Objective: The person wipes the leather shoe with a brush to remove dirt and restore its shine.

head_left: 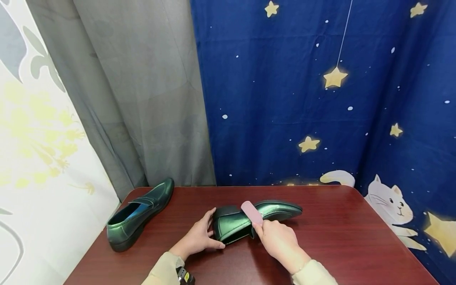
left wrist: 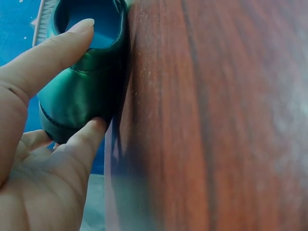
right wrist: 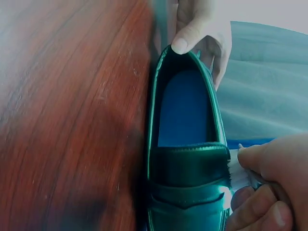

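Note:
A shiny green loafer (head_left: 228, 226) lies on its side on the table, its opening towards me and its toe to the right. My left hand (head_left: 198, 237) grips the heel, the thumb at the rim of the opening and the fingers round the back. In my right hand (head_left: 279, 239) is a brush with a pink back (head_left: 251, 212), held against the upward side of the shoe. Pale bristles (right wrist: 237, 168) touch that side beside the strap in the right wrist view. The blue insole (right wrist: 185, 110) shows inside the shoe.
A second green loafer (head_left: 140, 217) stands upright at the table's left edge, toe pointing away. The reddish-brown wooden table (head_left: 356, 233) ends at a grey curtain (head_left: 149, 99) and a blue star-patterned curtain (head_left: 278, 95). A dark band with a device (head_left: 185, 276) sits at my left wrist.

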`<state>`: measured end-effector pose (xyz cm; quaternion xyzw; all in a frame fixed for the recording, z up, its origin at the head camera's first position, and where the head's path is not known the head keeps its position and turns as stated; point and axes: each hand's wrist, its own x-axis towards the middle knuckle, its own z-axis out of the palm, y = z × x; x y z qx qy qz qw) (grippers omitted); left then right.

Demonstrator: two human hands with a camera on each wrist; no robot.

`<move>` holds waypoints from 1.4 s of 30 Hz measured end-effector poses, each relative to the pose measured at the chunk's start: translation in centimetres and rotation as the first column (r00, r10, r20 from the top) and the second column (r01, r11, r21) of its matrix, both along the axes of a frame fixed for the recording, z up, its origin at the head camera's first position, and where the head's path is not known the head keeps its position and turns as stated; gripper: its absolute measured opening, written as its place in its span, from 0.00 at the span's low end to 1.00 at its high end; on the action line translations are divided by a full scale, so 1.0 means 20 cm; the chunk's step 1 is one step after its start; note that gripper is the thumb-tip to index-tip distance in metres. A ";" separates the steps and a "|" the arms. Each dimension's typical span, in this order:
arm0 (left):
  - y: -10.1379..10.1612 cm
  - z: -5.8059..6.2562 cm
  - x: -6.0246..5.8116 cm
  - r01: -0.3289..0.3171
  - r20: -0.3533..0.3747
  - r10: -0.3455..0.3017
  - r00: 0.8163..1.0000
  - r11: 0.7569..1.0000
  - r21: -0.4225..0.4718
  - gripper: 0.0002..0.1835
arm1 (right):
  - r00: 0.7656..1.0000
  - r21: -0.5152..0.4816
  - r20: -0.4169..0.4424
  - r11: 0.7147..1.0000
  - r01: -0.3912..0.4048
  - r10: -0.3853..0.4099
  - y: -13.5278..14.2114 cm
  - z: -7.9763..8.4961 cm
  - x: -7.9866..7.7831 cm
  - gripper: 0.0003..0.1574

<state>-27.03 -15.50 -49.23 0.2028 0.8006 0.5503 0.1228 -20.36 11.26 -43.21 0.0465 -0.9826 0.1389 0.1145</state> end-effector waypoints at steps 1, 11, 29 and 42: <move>0.00 0.00 0.00 0.000 0.000 0.000 1.000 1.000 0.005 0.68 | 1.000 0.004 -0.004 1.000 -0.002 0.002 -0.01 0.00 0.00 0.31; 0.01 0.00 0.01 -0.002 -0.011 0.002 1.000 0.999 0.033 0.67 | 1.000 0.024 0.010 1.000 -0.020 0.020 -0.10 -0.03 0.01 0.30; 0.00 0.00 0.01 -0.009 -0.004 0.009 1.000 1.000 0.016 0.67 | 0.992 0.076 0.069 0.991 -0.107 0.102 -0.29 -0.09 0.05 0.31; 0.00 0.01 0.02 -0.012 -0.005 0.012 1.000 1.000 0.003 0.66 | 0.993 0.106 0.036 0.987 -0.120 0.117 -0.36 -0.11 0.06 0.30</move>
